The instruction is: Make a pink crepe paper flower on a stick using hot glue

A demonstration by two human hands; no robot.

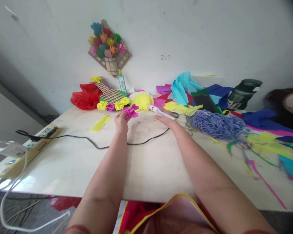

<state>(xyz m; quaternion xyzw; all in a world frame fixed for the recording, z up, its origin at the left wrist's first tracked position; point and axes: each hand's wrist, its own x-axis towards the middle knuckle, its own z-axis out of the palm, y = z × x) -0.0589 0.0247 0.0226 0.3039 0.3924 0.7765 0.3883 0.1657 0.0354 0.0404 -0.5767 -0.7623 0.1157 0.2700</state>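
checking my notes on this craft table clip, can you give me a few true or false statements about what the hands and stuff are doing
1. The left hand holds a magenta crepe-paper flower. True.
2. The right hand rests on a pair of scissors. False: it lies on a white glue gun on the pale tabletop.
3. A heap of lavender-blue yarn lies to the right of the right hand. True.
4. The cream power strip sits at the table's right edge. False: it is at the left edge, with a black cable running toward the middle.
5. A plaque of coloured paper flowers leans on the wall. True.
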